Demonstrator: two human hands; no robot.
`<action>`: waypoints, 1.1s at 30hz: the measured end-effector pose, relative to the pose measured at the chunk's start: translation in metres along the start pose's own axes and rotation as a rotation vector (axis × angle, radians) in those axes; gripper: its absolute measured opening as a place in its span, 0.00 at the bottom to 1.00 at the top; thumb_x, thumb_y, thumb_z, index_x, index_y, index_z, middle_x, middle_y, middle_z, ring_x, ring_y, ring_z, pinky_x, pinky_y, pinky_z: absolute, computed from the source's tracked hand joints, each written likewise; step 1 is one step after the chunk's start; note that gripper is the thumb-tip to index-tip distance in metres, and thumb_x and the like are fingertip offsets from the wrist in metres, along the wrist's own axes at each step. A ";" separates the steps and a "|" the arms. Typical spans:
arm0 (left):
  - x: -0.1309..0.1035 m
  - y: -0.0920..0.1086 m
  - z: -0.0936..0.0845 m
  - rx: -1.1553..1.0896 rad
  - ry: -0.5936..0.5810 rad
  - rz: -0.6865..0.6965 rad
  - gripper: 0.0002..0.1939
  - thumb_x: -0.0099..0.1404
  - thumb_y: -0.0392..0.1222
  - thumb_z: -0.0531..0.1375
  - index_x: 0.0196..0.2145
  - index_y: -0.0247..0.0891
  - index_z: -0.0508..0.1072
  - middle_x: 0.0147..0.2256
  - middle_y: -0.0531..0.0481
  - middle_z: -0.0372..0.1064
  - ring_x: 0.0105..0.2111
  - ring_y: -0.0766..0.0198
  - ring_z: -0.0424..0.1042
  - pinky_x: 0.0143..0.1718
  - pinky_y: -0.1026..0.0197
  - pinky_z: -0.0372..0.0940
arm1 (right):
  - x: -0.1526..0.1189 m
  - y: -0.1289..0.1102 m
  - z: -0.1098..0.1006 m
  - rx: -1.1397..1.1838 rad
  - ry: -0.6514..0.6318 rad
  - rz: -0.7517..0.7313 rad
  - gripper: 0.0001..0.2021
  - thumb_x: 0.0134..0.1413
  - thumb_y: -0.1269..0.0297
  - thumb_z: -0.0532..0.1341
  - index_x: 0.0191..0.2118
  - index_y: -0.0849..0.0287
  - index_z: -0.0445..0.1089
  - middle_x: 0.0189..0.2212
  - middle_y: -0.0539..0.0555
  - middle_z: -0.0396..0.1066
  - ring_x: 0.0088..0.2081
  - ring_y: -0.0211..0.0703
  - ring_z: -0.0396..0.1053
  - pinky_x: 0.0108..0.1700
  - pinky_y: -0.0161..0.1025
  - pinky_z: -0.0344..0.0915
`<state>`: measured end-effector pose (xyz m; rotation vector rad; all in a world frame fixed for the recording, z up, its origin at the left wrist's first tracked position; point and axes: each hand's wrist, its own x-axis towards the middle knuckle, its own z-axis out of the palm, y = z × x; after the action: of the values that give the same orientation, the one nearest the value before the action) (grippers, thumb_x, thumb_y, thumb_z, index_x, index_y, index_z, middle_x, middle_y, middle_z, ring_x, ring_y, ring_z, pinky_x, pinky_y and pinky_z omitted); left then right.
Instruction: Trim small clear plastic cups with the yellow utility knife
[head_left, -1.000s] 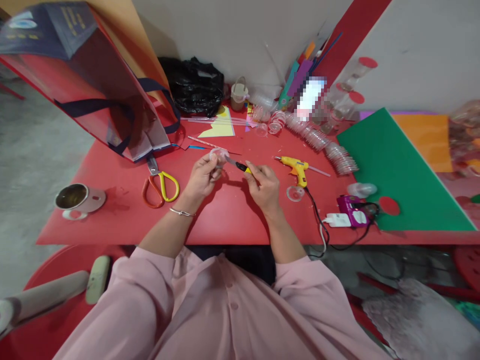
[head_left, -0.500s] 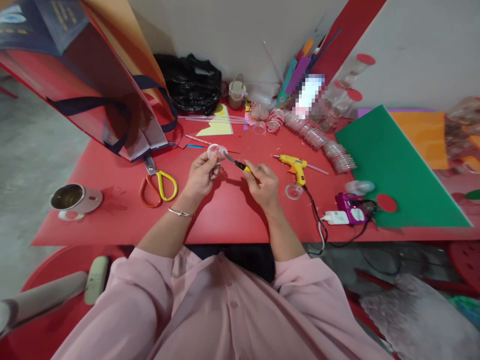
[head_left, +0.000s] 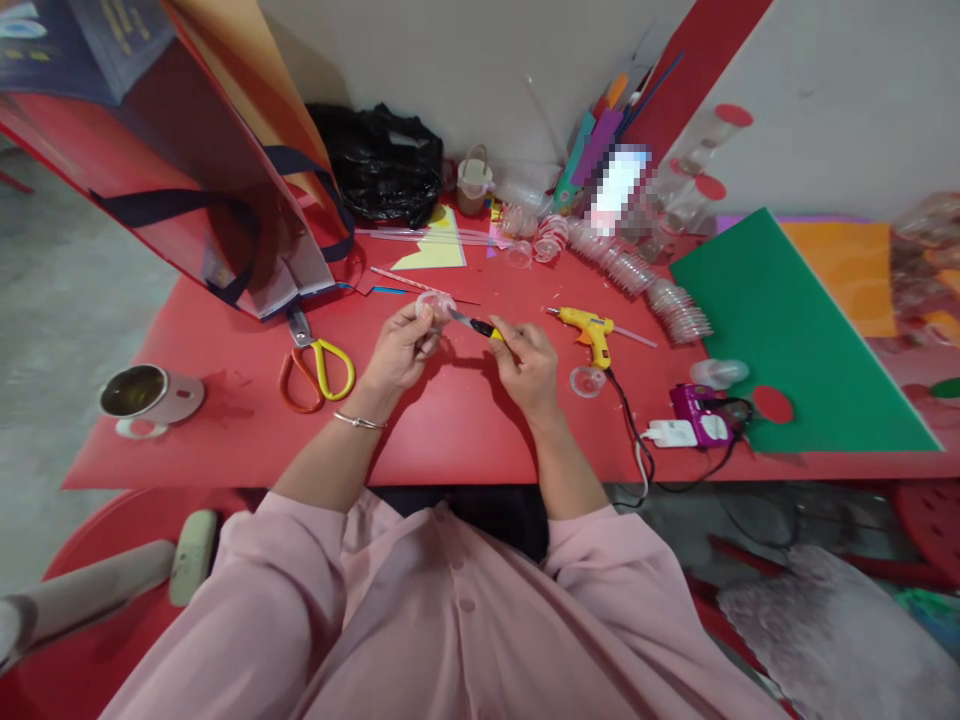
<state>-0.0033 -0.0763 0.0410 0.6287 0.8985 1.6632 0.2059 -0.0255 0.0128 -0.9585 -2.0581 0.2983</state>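
My left hand (head_left: pixel 406 345) pinches a small clear plastic lid (head_left: pixel 437 306) by its rim above the red table. My right hand (head_left: pixel 529 362) is closed round the yellow and black handle of a utility knife (head_left: pixel 484 328). The knife's blade reaches left to the lid; whether it cuts into the plastic I cannot tell. To the right of my right hand, a yellow hot glue gun (head_left: pixel 589 330) lies with a glue stick in its back, and another clear lid (head_left: pixel 586 381) rests just below it. Scissors (head_left: pixel 315 375) with red and yellow handles lie left of my left hand.
A cup of dark liquid (head_left: pixel 150 395) stands at the table's left edge, below a large paper bag (head_left: pixel 187 190). Stacked clear plastic lids (head_left: pixel 626 270) curve across the back right. Green card (head_left: pixel 802 340) and a purple adapter with cables (head_left: pixel 703 415) lie on the right.
The lid has tilted slightly in my left hand, and the knife blade has shifted a little against it. Both hands have otherwise stayed nearly in place.
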 end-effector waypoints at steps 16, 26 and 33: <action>0.002 -0.008 0.001 0.014 0.102 0.023 0.12 0.62 0.46 0.72 0.32 0.36 0.77 0.31 0.51 0.76 0.19 0.76 0.65 0.16 0.71 0.53 | 0.001 -0.004 -0.002 0.014 -0.079 0.035 0.20 0.73 0.51 0.54 0.61 0.50 0.74 0.36 0.54 0.73 0.40 0.43 0.70 0.47 0.42 0.67; -0.001 0.002 0.001 -0.011 -0.007 -0.075 0.16 0.62 0.49 0.72 0.28 0.35 0.73 0.25 0.53 0.69 0.15 0.77 0.55 0.12 0.71 0.45 | 0.003 -0.001 -0.006 -0.051 -0.065 0.014 0.18 0.72 0.54 0.56 0.60 0.49 0.75 0.39 0.55 0.73 0.43 0.45 0.69 0.50 0.44 0.65; 0.000 0.005 -0.004 -0.009 -0.053 -0.082 0.18 0.63 0.48 0.71 0.25 0.35 0.72 0.24 0.52 0.68 0.15 0.77 0.52 0.13 0.70 0.45 | 0.002 0.001 -0.005 -0.096 -0.047 -0.016 0.19 0.72 0.52 0.56 0.60 0.48 0.75 0.40 0.56 0.73 0.45 0.46 0.69 0.50 0.45 0.63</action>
<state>-0.0090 -0.0778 0.0428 0.6188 0.8673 1.5693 0.2096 -0.0242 0.0160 -1.0008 -2.1381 0.2178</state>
